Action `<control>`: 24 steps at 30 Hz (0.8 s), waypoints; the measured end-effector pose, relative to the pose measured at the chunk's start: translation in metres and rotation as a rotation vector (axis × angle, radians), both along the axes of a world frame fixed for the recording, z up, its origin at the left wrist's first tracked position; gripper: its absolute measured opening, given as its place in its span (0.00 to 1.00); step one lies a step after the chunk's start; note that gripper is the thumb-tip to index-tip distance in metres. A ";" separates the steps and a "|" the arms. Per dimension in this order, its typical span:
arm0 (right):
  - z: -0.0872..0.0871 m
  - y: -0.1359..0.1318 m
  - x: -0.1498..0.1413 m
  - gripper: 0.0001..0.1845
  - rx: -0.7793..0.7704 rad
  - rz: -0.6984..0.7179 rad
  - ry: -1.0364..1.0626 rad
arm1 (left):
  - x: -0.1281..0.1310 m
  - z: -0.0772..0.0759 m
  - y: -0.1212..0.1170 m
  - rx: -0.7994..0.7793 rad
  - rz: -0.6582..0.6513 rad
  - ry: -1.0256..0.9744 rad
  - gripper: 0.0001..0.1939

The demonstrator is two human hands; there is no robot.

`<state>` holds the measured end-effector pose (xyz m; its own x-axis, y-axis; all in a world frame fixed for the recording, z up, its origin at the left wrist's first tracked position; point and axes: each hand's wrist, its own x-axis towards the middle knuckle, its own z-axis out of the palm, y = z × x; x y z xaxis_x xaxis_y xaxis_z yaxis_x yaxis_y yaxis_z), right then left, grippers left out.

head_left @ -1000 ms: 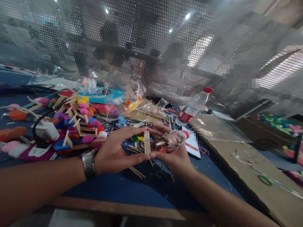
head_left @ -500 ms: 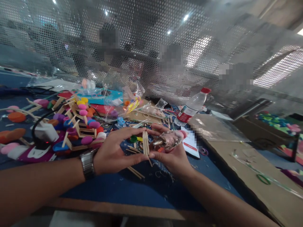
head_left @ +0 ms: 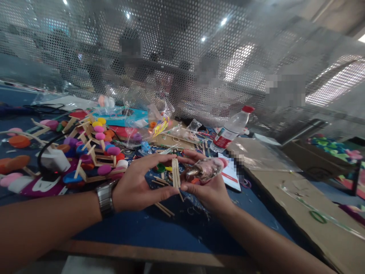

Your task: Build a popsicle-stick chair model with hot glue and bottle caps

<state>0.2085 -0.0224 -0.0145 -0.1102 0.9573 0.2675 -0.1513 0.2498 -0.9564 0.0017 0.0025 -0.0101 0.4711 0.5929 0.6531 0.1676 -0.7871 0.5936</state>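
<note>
Almost nothing has changed: left hand [head_left: 132, 182] still grips wooden sticks [head_left: 176, 173], right hand [head_left: 215, 194] a pink tool [head_left: 207, 168], seemingly for steadying.

Item: head view, one, worn on the head. Landmark: bottle [head_left: 229, 129]. Station: on the near side of the bottle, above the counter [head_left: 182, 238]. Facing: forward and downward, across the counter. Range: close, arm's-reach framing; bottle right of centre, mid-height. Backdrop: perforated screen [head_left: 171, 49], beyond the bottle, filling the upper part. Foreground: counter's front edge, below the bottle, crossing low in frame. Right margin: cardboard box [head_left: 316, 160], right of the bottle.
</note>
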 end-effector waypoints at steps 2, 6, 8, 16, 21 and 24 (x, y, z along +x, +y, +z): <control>-0.001 0.000 0.000 0.39 -0.002 0.000 0.013 | 0.000 0.001 0.000 -0.001 -0.005 -0.012 0.29; -0.002 0.000 0.000 0.38 -0.007 0.012 0.039 | 0.001 0.002 0.001 -0.007 -0.002 -0.009 0.29; -0.002 0.000 0.000 0.38 -0.010 0.010 0.042 | 0.001 0.002 0.001 -0.006 -0.002 -0.006 0.29; -0.005 0.002 0.000 0.39 -0.019 0.004 0.046 | 0.000 -0.002 0.003 0.044 0.007 -0.027 0.29; -0.004 0.002 -0.001 0.40 -0.030 0.020 0.059 | 0.000 -0.004 0.003 0.034 0.003 -0.027 0.30; -0.002 0.002 -0.003 0.40 -0.050 0.015 0.067 | 0.000 -0.002 0.002 0.026 0.007 -0.016 0.30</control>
